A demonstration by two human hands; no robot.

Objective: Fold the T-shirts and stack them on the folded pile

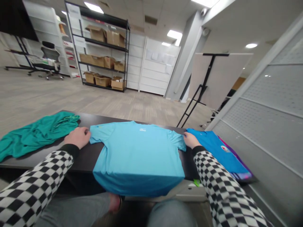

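Both sleeves of the light-blue shirt lie spread, left hand and right hand at their ends, perhaps to hold it flat; how tightly closed, I cannot tell.

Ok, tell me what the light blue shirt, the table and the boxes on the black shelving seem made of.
Light blue shirt: thin, smooth knit, likely polyester, given its soft drape.
Table: dark, low-sheen, perhaps laminate, with an even surface.
Boxes: matt brown cardboard, judging by the open flaps.
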